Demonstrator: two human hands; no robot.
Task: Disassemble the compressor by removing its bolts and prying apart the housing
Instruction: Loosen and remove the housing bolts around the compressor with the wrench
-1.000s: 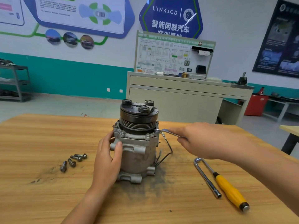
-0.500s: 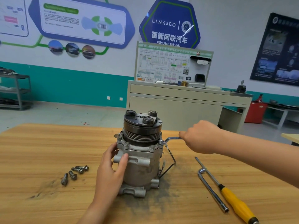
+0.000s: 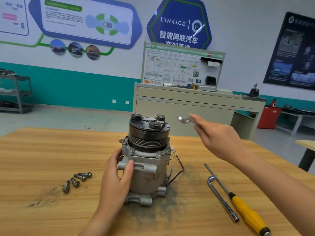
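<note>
A wrench (image 3: 185, 120) is pinched in the right hand (image 3: 219, 140), held up to the right of the upright compressor (image 3: 148, 169), which is gripped by the left hand (image 3: 115, 183) on the surface (image 3: 51, 150); its flange bolts (image 3: 159, 153) lie down-left of the wrench.

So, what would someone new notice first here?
The compressor stands upright mid-table, with the left hand gripping its silver housing. Up to its right, the right hand holds a small wrench in the air. Loose bolts lie left of it, a yellow-handled screwdriver to the right.
</note>
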